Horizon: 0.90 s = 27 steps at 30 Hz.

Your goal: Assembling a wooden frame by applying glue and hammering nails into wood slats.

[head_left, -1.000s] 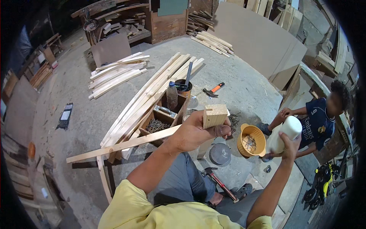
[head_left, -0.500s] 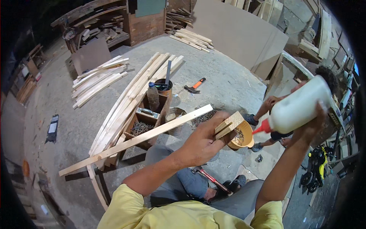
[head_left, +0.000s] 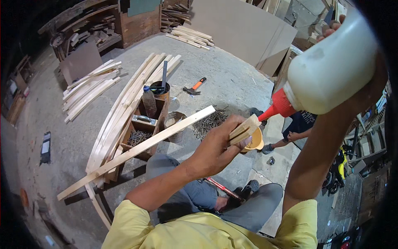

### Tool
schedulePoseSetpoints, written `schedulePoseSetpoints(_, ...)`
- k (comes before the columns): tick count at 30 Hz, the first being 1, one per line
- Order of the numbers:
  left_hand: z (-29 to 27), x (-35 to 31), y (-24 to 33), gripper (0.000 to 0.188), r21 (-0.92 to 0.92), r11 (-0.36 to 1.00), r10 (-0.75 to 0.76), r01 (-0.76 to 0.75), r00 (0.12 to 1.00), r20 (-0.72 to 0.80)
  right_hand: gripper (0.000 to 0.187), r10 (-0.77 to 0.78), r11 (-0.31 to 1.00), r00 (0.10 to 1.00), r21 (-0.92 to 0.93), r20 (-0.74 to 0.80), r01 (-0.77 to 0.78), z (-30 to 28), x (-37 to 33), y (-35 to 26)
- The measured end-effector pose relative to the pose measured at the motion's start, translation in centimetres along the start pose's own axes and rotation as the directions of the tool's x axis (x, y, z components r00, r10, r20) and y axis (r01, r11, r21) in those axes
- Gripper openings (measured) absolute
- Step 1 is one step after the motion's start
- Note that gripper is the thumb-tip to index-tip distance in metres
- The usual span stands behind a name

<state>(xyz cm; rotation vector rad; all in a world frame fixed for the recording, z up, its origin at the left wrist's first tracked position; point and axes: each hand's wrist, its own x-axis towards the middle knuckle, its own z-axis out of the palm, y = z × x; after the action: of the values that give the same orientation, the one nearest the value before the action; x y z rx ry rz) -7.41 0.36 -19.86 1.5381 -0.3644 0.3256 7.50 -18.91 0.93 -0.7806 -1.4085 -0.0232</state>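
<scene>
My left hand point(head_left: 215, 149) is closed round short light wood pieces point(head_left: 244, 128), whose ends stick out past the fingers with a narrow gap between them. My right hand point(head_left: 375, 81) grips a big white glue bottle point(head_left: 336, 62), tilted down to the left; the bottle hides much of that hand. Its red nozzle point(head_left: 268, 112) points at the ends of the wood, at or very close to them. Whether glue is coming out, I cannot tell. Below the wood pieces is a yellow bowl point(head_left: 258, 139), partly hidden by them.
A long wood strip point(head_left: 137, 152) lies across a wooden box point(head_left: 159, 124) holding nails and a plastic bottle point(head_left: 149, 101). Loose nails point(head_left: 209, 122) and an orange-handled hammer point(head_left: 195, 86) are on the floor. A red hammer point(head_left: 224, 189) lies by my feet. Another person point(head_left: 300, 126) is beyond the bowl.
The glue bottle has come closer and up, its nozzle moving from right of the wood pieces onto or near their ends. My left hand still holds the wood. The whole view has shifted slightly.
</scene>
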Motion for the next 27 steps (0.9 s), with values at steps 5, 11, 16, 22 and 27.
schedulePoseSetpoints(5,-0.2,-0.2,0.1,0.03,0.016,1.0,-0.007,0.007,1.0,0.008,0.06,-0.16,0.939,0.976,-0.329,-0.148,0.104,0.4,0.5,1.0)
schedulePoseSetpoints(11,-0.4,-0.2,-0.1,0.032,0.053,0.999,-0.011,0.01,1.0,0.02,0.052,-0.272,0.883,0.954,-0.427,-0.13,0.193,1.3,0.9,2.6)
schedulePoseSetpoints(16,-0.2,0.0,-0.5,0.034,0.078,0.997,0.021,-0.023,1.0,0.017,0.046,-0.321,0.849,0.942,-0.471,-0.099,0.24,1.7,1.2,2.8)
schedulePoseSetpoints(22,-0.1,0.0,-0.4,0.033,0.121,0.993,0.0,-0.004,0.999,0.036,0.04,-0.374,0.809,0.926,-0.509,-0.061,0.293,2.1,1.6,3.2)
schedulePoseSetpoints(27,0.3,0.0,-0.4,0.03,0.082,0.997,0.002,-0.002,1.0,0.01,0.035,-0.432,0.75,0.902,-0.55,0.013,0.368,2.7,2.0,3.2)
